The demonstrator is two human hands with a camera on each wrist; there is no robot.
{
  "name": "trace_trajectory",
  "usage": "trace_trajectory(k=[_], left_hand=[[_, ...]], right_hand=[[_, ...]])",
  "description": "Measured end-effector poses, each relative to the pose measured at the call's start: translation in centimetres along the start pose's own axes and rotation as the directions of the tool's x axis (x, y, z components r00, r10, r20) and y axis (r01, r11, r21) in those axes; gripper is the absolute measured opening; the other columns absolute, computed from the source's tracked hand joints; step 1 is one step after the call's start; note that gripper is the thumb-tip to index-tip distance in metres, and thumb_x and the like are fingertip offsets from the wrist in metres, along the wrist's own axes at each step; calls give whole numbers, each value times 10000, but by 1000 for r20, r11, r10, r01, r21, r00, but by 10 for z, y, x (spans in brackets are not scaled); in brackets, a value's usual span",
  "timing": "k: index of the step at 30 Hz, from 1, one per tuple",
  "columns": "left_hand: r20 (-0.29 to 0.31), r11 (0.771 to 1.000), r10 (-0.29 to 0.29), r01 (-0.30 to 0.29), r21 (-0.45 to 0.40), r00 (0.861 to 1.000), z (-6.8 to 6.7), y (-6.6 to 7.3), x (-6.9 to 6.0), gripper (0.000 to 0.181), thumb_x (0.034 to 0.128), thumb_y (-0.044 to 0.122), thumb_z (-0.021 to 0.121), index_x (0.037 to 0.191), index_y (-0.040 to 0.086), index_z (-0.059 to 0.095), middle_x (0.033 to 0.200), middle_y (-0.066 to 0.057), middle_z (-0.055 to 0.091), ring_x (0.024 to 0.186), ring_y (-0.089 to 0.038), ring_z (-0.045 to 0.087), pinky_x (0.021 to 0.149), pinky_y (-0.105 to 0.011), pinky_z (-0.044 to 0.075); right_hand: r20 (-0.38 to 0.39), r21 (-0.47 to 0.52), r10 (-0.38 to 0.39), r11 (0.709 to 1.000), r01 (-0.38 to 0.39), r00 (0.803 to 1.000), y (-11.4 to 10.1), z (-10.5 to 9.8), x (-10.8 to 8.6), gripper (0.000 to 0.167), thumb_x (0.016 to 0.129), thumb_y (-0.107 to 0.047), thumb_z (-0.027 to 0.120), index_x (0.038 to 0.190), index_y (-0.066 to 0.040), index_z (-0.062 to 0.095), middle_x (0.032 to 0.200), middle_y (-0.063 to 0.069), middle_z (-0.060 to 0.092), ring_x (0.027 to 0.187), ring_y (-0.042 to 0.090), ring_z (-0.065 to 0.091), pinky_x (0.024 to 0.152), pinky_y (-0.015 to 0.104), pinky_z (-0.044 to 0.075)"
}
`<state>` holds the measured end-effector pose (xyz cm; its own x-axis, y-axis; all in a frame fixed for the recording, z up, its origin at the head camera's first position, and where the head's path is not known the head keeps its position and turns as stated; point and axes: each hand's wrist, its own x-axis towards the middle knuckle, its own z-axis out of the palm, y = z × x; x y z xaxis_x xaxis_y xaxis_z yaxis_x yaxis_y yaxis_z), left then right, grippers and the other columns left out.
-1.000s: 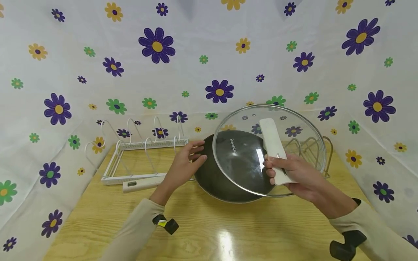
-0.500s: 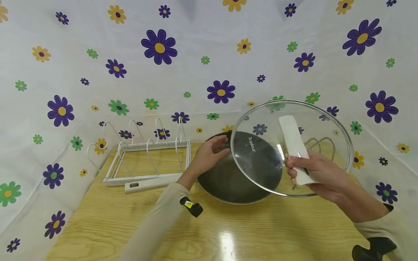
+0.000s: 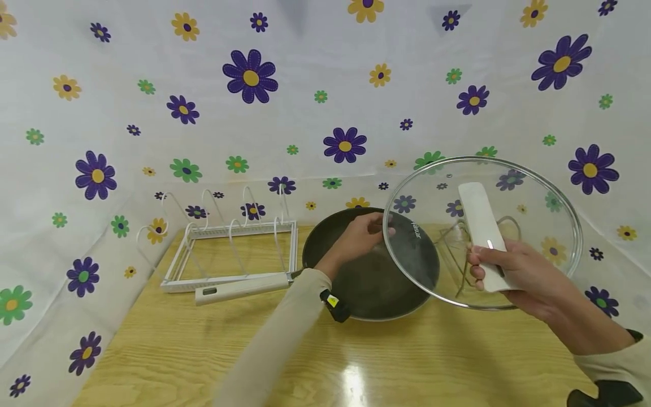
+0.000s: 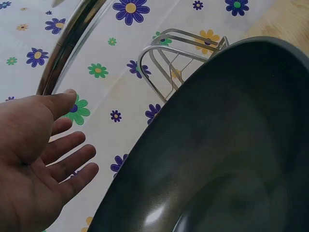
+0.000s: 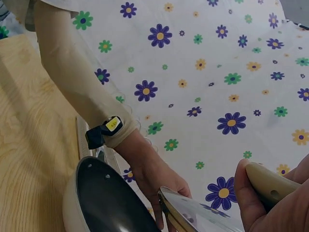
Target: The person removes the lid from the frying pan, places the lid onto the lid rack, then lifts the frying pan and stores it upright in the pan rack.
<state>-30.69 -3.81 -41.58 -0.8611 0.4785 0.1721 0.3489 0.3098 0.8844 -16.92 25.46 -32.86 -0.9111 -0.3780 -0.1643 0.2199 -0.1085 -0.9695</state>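
Observation:
My right hand (image 3: 529, 277) grips the white handle (image 3: 479, 217) of a round glass lid (image 3: 539, 198), which is held up and tilted at the right. Under its left part sits a dark frying pan (image 3: 366, 291) with a cream handle (image 3: 244, 289) pointing left. My left hand (image 3: 356, 240) reaches above the pan, close to the lid's left edge. In the left wrist view the left hand (image 4: 38, 150) has loosely spread fingers, its thumb near the lid's metal rim (image 4: 65, 46); I cannot tell if they touch. In the right wrist view, the right hand (image 5: 285, 208) holds the handle.
A white wire rack (image 3: 229, 277) stands on the wooden table (image 3: 285, 356) behind the pan's handle. A metal wire rack (image 4: 169, 53) stands to the right of the pan, partly seen through the lid. A flowered cloth (image 3: 305, 56) hangs behind the table.
My right hand has moved right with the lid, uncovering more of the pan from above. The left hand has followed rightward over the pan. Pan and racks stay put.

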Motion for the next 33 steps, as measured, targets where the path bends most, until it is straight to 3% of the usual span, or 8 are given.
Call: trace_trajectory(k=[12, 22, 28, 33], left_hand=[[59, 1000, 10, -9, -11, 998, 23, -3, 26, 395, 1027, 222, 645, 1373, 34, 613, 1304, -95, 683, 1208, -225, 660, 944, -332, 567], [97, 995, 32, -41, 91, 995, 32, 2, 49, 451, 1042, 244, 621, 1466, 113, 545, 1435, -71, 605, 1263, -212, 623, 1010, -287, 520], [98, 988, 38, -51, 143, 994, 48, 6, 60, 398, 1044, 210, 608, 1428, 109, 586, 1442, -75, 601, 1266, -223, 628, 998, -274, 524], [107, 990, 29, -43, 132, 994, 65, 9, 68, 376, 1040, 154, 600, 1404, 61, 600, 1440, -87, 605, 1259, -216, 635, 990, -253, 522]], right_hand=[[-43, -32, -21, 999, 20, 999, -5, -20, -7, 276, 1099, -125, 467, 1274, -1, 294, 931, 46, 614, 749, 129, 599, 642, 292, 576], [-43, -27, -39, 999, 38, 998, -12, -39, -14, 141, 1101, -95, 444, 1207, -8, 412, 907, 50, 619, 736, 143, 608, 642, 302, 578], [-51, -27, -41, 999, 40, 998, -17, -49, -17, 123, 1101, -78, 432, 1210, -23, 420, 909, 61, 617, 736, 150, 613, 648, 302, 577], [-47, -1, -45, 999, 45, 998, -19, -56, -20, 92, 1101, -60, 421, 1177, -23, 456, 910, 66, 619, 728, 156, 609, 643, 294, 569]])
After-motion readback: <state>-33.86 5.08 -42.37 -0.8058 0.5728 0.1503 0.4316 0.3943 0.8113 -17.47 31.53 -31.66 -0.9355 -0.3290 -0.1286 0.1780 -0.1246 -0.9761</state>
